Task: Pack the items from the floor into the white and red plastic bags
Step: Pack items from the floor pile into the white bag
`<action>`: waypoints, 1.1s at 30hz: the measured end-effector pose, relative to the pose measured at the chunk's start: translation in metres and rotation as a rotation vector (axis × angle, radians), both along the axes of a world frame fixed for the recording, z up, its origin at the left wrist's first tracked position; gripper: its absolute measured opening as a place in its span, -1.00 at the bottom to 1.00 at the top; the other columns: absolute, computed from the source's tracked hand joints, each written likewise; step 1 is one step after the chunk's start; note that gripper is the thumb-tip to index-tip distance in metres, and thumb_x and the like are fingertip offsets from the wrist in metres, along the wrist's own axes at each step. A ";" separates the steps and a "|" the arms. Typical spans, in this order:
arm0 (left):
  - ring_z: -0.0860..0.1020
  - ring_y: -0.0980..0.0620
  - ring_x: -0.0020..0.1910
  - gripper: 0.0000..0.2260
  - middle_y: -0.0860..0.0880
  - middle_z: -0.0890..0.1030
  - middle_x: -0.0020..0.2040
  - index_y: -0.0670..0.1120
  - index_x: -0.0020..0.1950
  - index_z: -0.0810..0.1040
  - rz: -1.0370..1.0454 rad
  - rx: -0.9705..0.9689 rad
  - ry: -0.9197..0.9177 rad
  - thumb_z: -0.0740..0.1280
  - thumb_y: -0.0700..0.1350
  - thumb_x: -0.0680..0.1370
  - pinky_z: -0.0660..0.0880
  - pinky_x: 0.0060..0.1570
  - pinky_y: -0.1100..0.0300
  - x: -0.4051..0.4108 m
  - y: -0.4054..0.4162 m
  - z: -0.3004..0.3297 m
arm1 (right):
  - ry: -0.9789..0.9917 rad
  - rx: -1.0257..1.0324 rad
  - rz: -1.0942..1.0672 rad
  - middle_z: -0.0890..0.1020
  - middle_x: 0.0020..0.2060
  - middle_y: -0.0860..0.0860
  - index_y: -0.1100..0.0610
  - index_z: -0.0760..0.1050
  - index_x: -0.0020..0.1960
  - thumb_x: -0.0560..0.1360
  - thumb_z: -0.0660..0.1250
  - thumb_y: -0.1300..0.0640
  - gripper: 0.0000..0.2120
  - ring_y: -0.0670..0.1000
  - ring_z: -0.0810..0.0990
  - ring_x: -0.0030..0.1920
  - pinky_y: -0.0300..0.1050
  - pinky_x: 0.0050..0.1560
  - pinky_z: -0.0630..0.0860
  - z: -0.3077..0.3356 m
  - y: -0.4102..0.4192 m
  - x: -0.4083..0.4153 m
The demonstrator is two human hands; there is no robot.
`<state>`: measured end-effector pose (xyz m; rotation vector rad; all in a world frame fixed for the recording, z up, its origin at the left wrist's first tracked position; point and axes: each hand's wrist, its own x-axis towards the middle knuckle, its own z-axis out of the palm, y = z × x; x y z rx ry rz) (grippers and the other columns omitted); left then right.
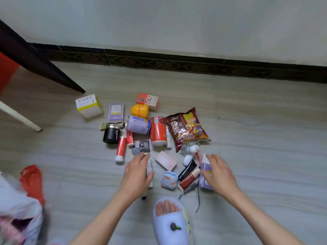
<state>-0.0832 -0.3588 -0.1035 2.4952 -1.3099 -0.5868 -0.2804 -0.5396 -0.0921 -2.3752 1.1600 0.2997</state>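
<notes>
**Two hands over things on the floor**

On the gray floor (247, 138), a heap of small things: noodle packet (187, 129), red can (158, 130), purple can (138, 125), yellow ball (139, 110). Near the front, left hand (135, 174) curled around a pale bottle (150, 169). Right hand (219, 171) with loosely spread fingers on a purple box (206, 183). At far left, red bag (32, 181) beside white bag (19, 204), well apart from the heap.

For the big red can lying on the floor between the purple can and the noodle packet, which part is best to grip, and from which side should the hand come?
Grip the red can around the middle of its body, coming from above. It lies on its side with its round wall facing up and bare. The purple can and the noodle packet crowd its two flanks, so fingers should probably span it along its bare upper curve, not slide in low from either side.
</notes>
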 end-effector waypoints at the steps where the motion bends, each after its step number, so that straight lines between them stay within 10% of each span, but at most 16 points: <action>1: 0.41 -0.22 0.29 -0.48 -0.25 0.44 0.30 -0.21 0.34 0.38 -0.004 0.046 0.034 0.23 0.02 0.44 0.37 0.24 -0.06 -0.007 0.004 -0.012 | 0.033 0.036 -0.060 0.32 0.39 0.12 0.15 0.21 0.43 0.51 0.26 -0.01 -0.45 0.15 0.30 0.37 -0.05 0.31 0.28 -0.012 0.001 -0.006; 15: 0.44 -0.26 0.01 -0.66 -0.22 0.50 0.01 -0.24 0.05 0.53 0.179 0.182 0.032 0.43 -0.04 0.40 0.43 -0.05 -0.03 -0.007 0.000 -0.067 | 0.000 0.195 -0.541 0.34 0.27 0.27 0.19 0.18 0.43 0.46 0.35 -0.01 -0.35 0.29 0.34 0.25 0.01 0.24 0.29 -0.065 0.011 0.003; 24: 0.45 -0.18 0.00 -0.81 -0.18 0.56 -0.05 -0.18 -0.01 0.52 0.299 0.143 0.070 0.29 -0.10 0.46 0.32 -0.02 0.03 -0.011 -0.019 -0.062 | -0.193 0.042 -0.463 0.34 0.35 0.16 0.21 0.15 0.44 0.42 0.41 0.08 -0.30 0.16 0.29 0.32 -0.03 0.29 0.26 -0.034 0.022 0.012; 33: 0.51 -0.14 -0.05 -0.84 -0.12 0.51 -0.04 -0.14 0.00 0.50 0.191 -0.086 0.085 0.30 -0.12 0.47 0.41 -0.11 0.05 0.086 0.020 0.083 | -0.360 -0.043 -0.108 0.40 0.30 0.19 0.26 0.26 0.39 0.37 0.46 0.10 -0.31 0.19 0.34 0.27 0.00 0.31 0.25 0.056 0.047 0.076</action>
